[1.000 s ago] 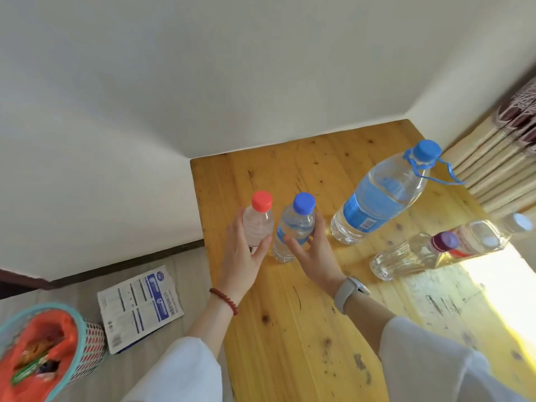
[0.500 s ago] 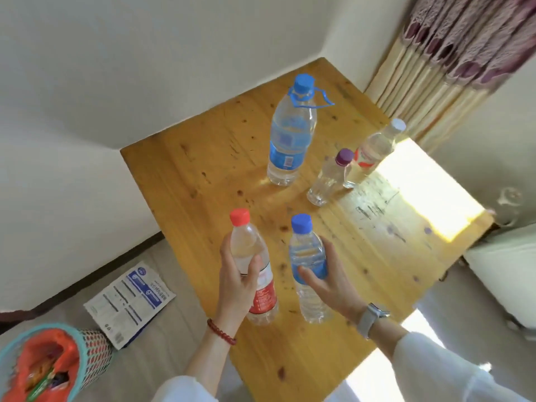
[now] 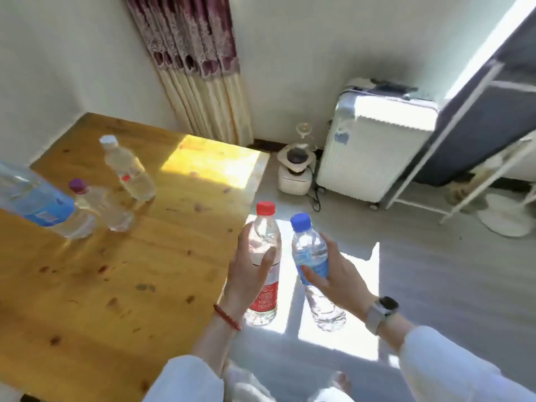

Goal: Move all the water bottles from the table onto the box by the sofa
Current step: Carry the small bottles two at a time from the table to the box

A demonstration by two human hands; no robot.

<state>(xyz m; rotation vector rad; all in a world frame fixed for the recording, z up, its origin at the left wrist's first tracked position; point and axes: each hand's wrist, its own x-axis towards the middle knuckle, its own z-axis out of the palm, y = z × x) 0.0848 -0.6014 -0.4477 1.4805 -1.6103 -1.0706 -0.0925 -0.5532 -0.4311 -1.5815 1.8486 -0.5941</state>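
Note:
My left hand grips a red-capped bottle with a red label, held upright just past the wooden table's right edge. To its right, my right hand holds a blue-capped bottle with a blue label, over the floor. Three bottles stay on the table at the left: a large blue-labelled one cut off by the frame, a purple-capped one, and a white-capped one behind. No box or sofa is in view.
A white suitcase stands against the far wall, with a small white appliance and its cord beside it. A grey rack with white poles fills the right. A curtain hangs behind the table. Grey floor stretches ahead.
Both hands lifted their bottles off the table and carried them right, past its edge. The view swung right, from the table and wall to the suitcase and rack.

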